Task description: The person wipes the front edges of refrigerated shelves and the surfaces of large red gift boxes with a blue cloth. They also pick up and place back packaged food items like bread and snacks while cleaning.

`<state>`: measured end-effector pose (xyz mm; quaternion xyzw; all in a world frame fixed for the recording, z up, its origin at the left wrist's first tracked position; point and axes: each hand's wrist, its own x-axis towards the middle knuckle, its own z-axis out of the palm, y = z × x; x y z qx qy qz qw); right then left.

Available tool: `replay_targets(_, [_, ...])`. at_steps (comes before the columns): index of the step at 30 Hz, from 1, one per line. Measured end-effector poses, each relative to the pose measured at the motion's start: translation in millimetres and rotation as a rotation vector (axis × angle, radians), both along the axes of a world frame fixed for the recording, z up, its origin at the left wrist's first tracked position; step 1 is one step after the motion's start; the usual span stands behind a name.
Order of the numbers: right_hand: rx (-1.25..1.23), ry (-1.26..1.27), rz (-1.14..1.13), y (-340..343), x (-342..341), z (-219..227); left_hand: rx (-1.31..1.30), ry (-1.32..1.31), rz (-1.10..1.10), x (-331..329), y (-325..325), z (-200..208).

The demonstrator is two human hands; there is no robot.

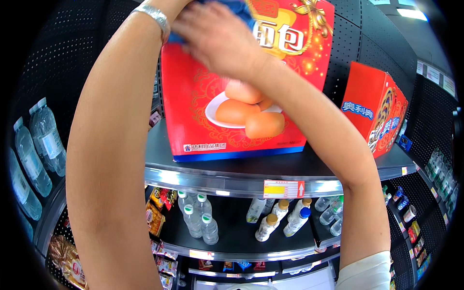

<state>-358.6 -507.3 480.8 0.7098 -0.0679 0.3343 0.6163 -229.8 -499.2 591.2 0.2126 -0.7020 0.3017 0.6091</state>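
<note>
A large red gift box (193, 96) with a picture of bread rolls on a plate stands on the shelf straight ahead. At its upper left, my right hand (220, 41) is over a blue cloth (241, 13), pressing it to the box's front; motion blurs the fingers. My left forearm (108, 121) rises past the box's left side, a silvery bracelet (155, 18) at the wrist. The left hand itself is cut off by the top edge.
The shelf edge (217, 186) with a price tag (283, 188) runs below the box. Another red box (362, 106) stands to the right. Bottles (278, 217) fill parts of the lower shelf, and large water bottles (34, 154) line the left. Perforated dark panels (386, 34) rise behind.
</note>
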Motion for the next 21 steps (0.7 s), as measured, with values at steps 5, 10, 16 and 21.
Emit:
replay_targets(5, [0.031, -0.119, 0.142, 4, 17, 4, 0.029, -0.012, -0.02, 4, -3, 7])
replay_targets(10, [0.045, 0.122, 0.026, 1, 9, -46, -0.091, -0.073, 0.025, 4, -13, 11])
replay_targets(16, [0.362, 0.493, 0.009, 9, -38, -116, -0.098, -0.064, -0.035, 2, -18, 7])
replay_targets(21, [0.467, 0.614, 0.001, 15, -74, -136, -0.891, -0.34, 0.354, 32, -43, 34])
